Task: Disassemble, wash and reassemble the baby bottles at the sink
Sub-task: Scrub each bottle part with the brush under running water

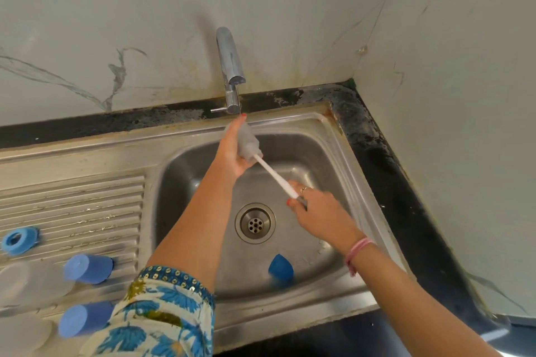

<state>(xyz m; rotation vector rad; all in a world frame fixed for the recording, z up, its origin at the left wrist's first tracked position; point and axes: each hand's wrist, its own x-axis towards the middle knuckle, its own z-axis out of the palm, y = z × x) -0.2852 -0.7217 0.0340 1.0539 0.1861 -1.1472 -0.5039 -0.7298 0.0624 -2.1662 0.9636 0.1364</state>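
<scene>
Marble-look wall, steel sink (333, 136) in corner. On drainboard (72, 203) at left — blue ring (19, 240), 2 bottles (43, 280) lying with blue caps (88, 269). Left hand (235, 151) wrapped round brush head (248, 142) under tap (230, 66); right hand (316, 209) gripping brush handle (275, 175). Blue piece (280, 267) in basin.
</scene>
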